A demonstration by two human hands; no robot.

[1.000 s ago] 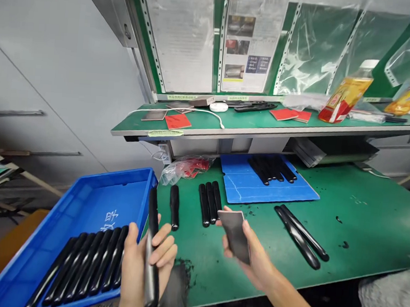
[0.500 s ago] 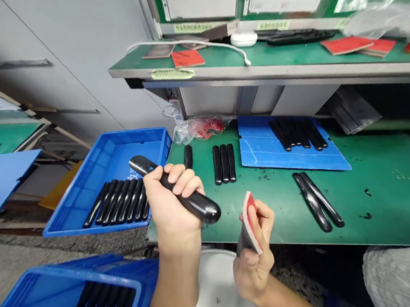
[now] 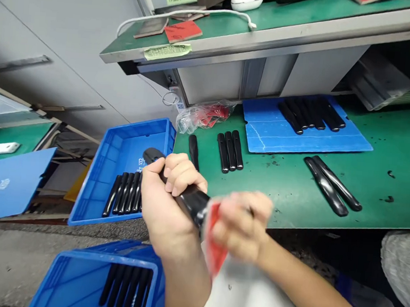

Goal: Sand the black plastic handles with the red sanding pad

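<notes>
In the head view my left hand [image 3: 171,193] is wrapped round a glossy black handle [image 3: 192,203], which tilts down to the right. My right hand [image 3: 244,220], blurred by motion, grips a red sanding pad [image 3: 216,253] with a pale edge. The pad is at the handle's lower right end and hides its tip. Behind my left hand, one black handle [image 3: 193,150] lies alone on the green bench. Just right of it, three more handles [image 3: 230,151] lie side by side.
A blue crate [image 3: 98,178] with several handles stands left of the bench, and another blue crate [image 3: 60,279] sits lower. Several handles rest on a blue sheet [image 3: 298,144]; two handles [image 3: 326,184] lie at right. A shelf [image 3: 270,40] overhangs the bench [image 3: 280,188].
My right hand has moved left, bringing the sanding pad from apart to the lower end of the handle. My left hand keeps its grip. The camera view has tilted downward.
</notes>
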